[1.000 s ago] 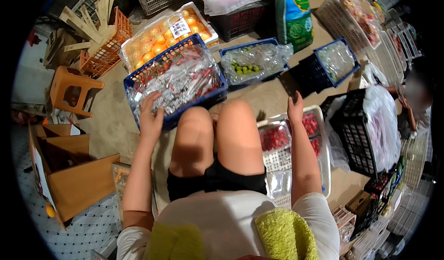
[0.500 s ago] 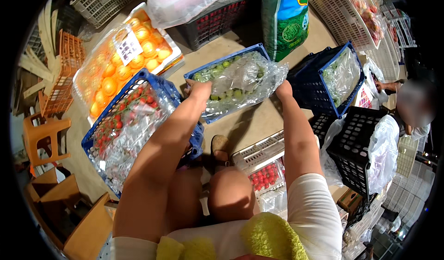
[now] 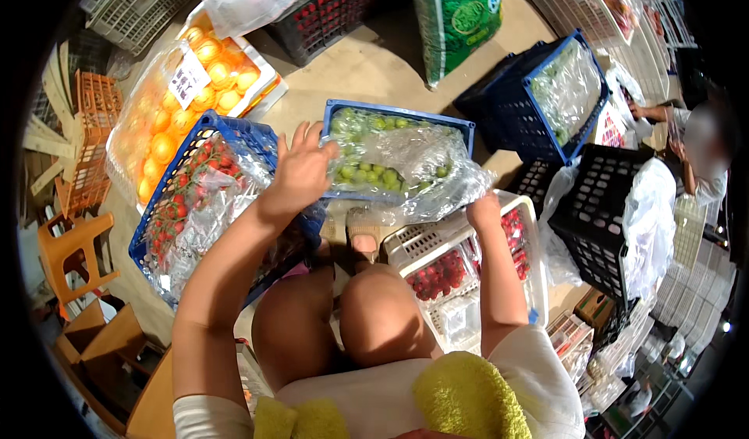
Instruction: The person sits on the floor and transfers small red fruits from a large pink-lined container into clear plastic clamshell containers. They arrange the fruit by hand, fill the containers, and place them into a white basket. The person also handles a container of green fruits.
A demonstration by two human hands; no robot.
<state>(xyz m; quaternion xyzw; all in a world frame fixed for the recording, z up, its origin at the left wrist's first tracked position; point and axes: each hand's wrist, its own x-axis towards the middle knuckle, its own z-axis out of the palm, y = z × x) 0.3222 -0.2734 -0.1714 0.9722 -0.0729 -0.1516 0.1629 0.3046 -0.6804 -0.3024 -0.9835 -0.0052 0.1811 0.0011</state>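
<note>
Both hands have reached the blue crate (image 3: 394, 119) of green grapes (image 3: 367, 175), left hand (image 3: 300, 175) open on its plastic wrap (image 3: 425, 166), right hand (image 3: 482, 211) gripping the wrap's edge, apparently uncovering, which calls for peeling it back.

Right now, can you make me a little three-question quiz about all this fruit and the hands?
1. True or false: the left hand rests on the blue crate of green grapes.
2. What colour are the round fruits in the white box?
3. The right hand touches: A) clear plastic wrap, B) the green sack, C) the orange stool.

Key: 1 true; 2 orange; 3 A.
</note>
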